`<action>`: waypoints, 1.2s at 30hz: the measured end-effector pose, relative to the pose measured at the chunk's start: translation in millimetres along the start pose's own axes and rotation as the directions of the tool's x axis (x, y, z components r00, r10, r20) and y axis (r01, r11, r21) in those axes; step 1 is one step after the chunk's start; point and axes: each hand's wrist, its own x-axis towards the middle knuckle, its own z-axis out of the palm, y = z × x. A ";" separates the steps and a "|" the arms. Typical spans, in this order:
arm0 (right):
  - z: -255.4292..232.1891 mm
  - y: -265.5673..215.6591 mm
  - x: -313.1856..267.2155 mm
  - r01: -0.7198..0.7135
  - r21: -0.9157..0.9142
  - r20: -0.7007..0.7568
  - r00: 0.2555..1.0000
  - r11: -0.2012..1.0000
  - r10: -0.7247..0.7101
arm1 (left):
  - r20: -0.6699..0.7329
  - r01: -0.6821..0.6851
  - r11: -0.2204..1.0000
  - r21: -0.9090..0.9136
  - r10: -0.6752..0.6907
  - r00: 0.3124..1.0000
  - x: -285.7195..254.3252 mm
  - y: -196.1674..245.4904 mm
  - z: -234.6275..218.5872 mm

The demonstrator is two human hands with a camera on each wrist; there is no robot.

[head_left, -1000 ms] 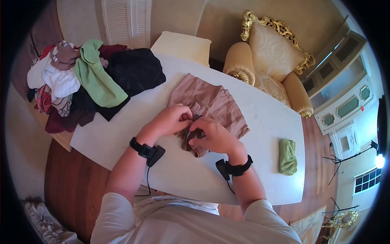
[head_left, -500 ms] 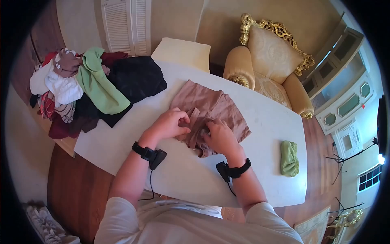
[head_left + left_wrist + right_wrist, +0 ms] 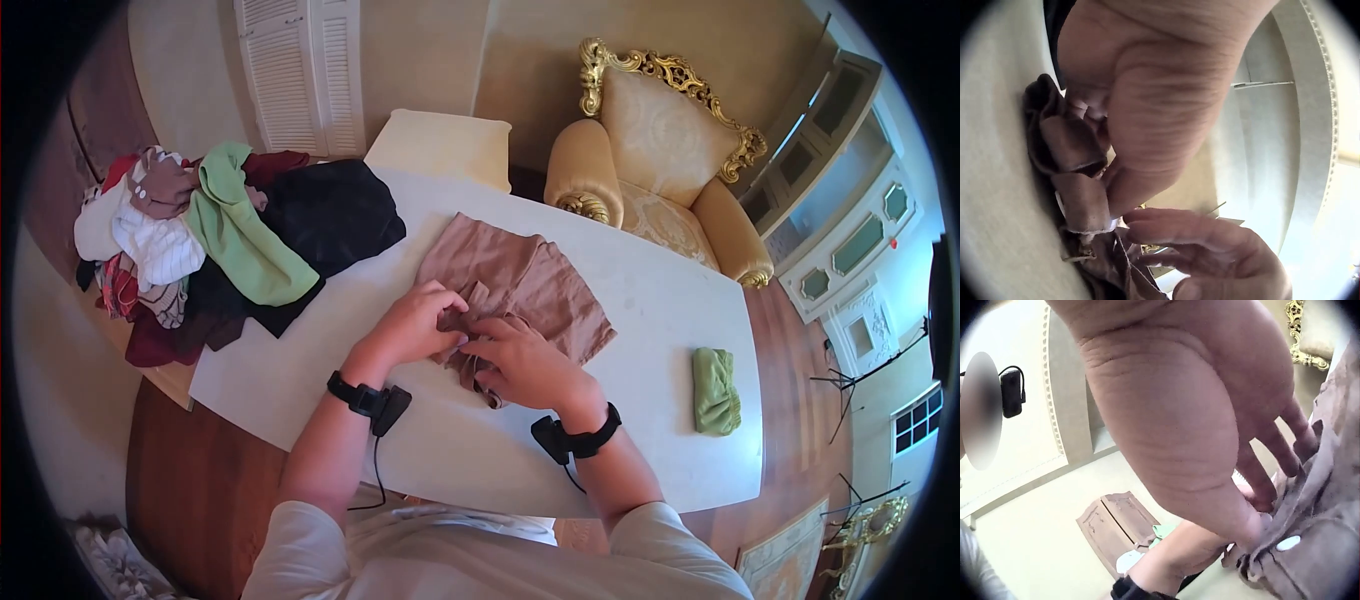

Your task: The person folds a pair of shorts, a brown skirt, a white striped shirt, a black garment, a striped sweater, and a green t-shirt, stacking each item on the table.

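Note:
A brown garment (image 3: 520, 280) lies spread on the white table, its near end bunched. At the bunched part's left side, the left hand (image 3: 415, 322) holds the cloth with bent fingers; in the left wrist view this hand (image 3: 1154, 87) has its thumb against a folded band (image 3: 1082, 200). The right hand (image 3: 530, 365) pinches the near edge from the right, close to the left hand's fingertips. In the right wrist view, the right hand (image 3: 1191, 406) has thumb and fingers at the brown cloth (image 3: 1310, 519), where a small white spot (image 3: 1288, 543) shows. Some fingertips are hidden in the folds.
A heap of clothes (image 3: 250, 240) covers the table's left end. A folded green garment (image 3: 715, 392) lies near the right edge of the table (image 3: 640, 450). Beyond the far edge stand a gold armchair (image 3: 660, 170) and a cream seat (image 3: 440, 145).
The right hand has shifted left toward the left hand, and the bunched near end lies differently. The head view has tilted slightly, so the whole scene sits lower.

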 end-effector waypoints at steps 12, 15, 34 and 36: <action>-22.4 3.6 -0.2 -0.225 0.081 0.179 0.962 0.971 0.208 | 0.002 -0.080 0.996 0.044 0.080 0.997 0.8 -11.6 5.9; -35.6 15.0 -2.7 -0.292 0.097 0.130 0.951 0.951 0.279 | 0.039 -0.056 0.997 0.059 0.054 0.998 -1.8 0.5 0.2; -60.1 -14.6 -44.6 -0.407 -0.091 0.345 0.844 0.909 0.412 | 0.019 -0.206 0.978 0.021 0.205 0.979 -0.4 5.7 10.1; -55.1 -20.6 -52.8 -0.367 -0.146 0.349 0.850 0.919 0.394 | 0.057 -0.188 0.982 -0.018 0.189 0.980 1.4 7.0 11.6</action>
